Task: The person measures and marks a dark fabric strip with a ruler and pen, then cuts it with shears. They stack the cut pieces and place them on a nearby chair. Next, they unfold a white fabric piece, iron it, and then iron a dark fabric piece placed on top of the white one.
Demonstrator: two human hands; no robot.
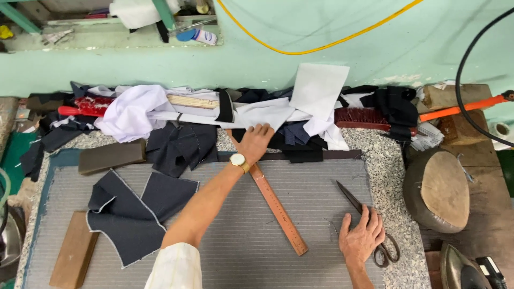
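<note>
Left hand [256, 141] stretched across the bench [300, 214], fingers spread flat, unclenched, on the far end of a long brown wooden ruler [278, 208] lying diagonally on the grey mat. Right hand [362, 237] resting palm-down, fingers loose, on black scissors [369, 225] just right of the ruler. Dark fabric pieces [134, 208] lying to the left

Your left hand [256, 140] covers upper end of wooden ruler [278, 207]. Your right hand [362, 237] hides middle of scissors [369, 225]. Iron [465, 270] cut off by bottom edge. Cloth pile [225, 115] buries most of red-handled brush [88, 107]. Shelf clutter [193, 27] too small to tell.
</note>
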